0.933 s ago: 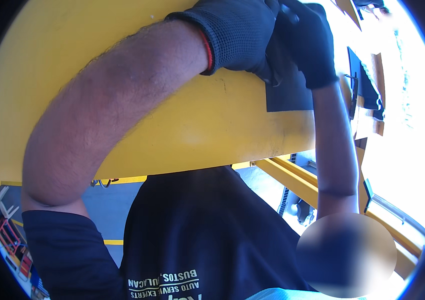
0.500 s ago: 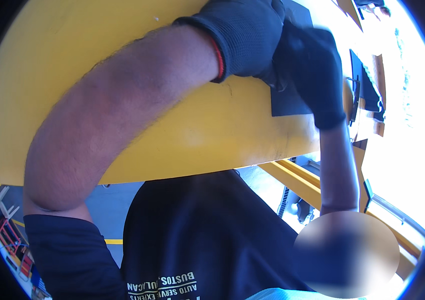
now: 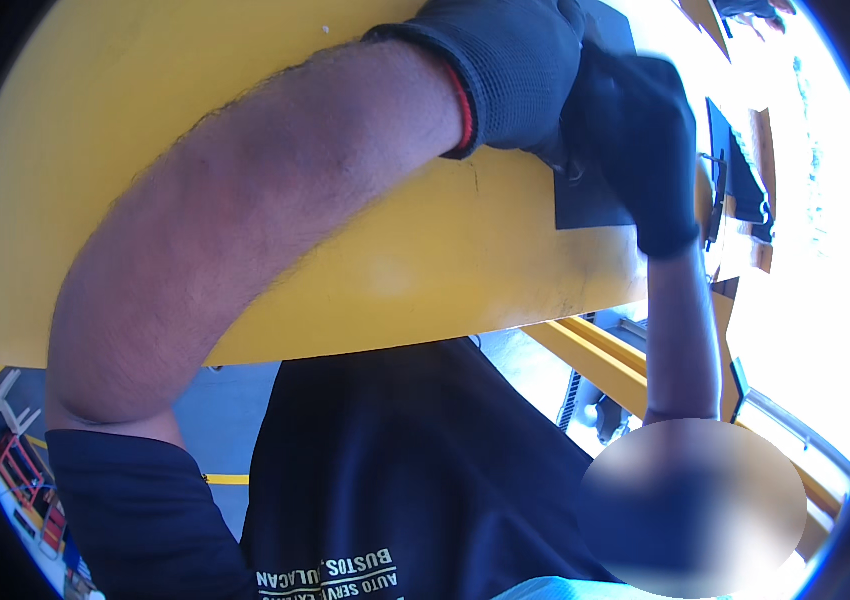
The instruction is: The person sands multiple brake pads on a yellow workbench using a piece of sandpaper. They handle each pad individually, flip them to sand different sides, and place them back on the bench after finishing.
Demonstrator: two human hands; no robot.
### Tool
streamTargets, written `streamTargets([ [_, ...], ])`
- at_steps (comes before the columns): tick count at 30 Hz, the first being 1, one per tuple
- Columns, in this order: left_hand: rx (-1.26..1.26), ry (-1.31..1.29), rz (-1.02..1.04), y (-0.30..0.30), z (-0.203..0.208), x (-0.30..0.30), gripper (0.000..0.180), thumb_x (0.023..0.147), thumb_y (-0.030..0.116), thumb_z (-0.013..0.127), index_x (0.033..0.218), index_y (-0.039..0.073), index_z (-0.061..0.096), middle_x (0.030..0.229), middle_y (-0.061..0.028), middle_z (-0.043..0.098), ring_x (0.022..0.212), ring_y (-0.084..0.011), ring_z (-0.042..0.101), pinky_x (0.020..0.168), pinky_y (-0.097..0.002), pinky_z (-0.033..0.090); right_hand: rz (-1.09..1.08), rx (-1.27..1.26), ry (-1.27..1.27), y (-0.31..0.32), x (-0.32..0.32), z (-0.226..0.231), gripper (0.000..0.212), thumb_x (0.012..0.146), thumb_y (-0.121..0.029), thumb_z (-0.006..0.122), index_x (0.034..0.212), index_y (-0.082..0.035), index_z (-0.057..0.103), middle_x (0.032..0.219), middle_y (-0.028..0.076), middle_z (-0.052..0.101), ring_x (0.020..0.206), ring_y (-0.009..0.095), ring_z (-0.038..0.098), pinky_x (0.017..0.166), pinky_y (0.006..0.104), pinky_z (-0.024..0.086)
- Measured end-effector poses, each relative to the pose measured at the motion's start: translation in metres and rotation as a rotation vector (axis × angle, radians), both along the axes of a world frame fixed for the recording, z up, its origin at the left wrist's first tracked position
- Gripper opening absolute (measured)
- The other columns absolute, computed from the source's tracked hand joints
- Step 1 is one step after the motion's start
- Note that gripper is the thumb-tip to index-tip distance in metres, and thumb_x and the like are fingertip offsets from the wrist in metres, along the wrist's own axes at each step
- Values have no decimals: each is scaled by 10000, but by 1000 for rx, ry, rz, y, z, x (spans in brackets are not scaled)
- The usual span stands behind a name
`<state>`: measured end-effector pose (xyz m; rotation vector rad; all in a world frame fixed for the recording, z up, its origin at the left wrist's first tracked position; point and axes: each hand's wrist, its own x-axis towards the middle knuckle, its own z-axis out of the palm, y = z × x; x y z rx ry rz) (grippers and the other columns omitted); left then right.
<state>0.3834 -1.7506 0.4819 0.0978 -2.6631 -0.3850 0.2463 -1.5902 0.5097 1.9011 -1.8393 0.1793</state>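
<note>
Both my hands wear dark work gloves and meet over a dark flat rectangular sheet [image 3: 593, 203] on a broad yellow surface [image 3: 395, 270]. My left hand [image 3: 513, 75], its glove cuff edged in red, reaches across from the left with its fingers curled. Against its fingers, my right hand [image 3: 637, 150] is closed like a fist. A small dark shape [image 3: 571, 168] shows just under the point where they meet. Whatever lies between the fingers is too dark and covered to name.
Right of the hands, a dark flat piece with a thin rod [image 3: 717, 195] sits near the yellow surface's edge. Yellow beams [image 3: 595, 360] run below on the right. A red frame [image 3: 23, 465] and a white stand [image 3: 10, 405] are on the floor at lower left.
Both hands and the dark sheet appear slightly farther right in the picture. The hands stay together over the sheet, with no visible change of grip.
</note>
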Motion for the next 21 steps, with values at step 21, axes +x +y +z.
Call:
streamTargets([
  [21, -9, -121, 29, 3, 9, 4, 893, 831, 593, 758, 1380, -82, 561, 1330, -254, 654, 1314, -387, 602, 1128, -529, 433, 48, 25, -58, 26, -11, -12, 263, 903, -198, 815, 1164, -168, 801, 1134, 53, 749, 962, 289, 702, 834, 402, 590],
])
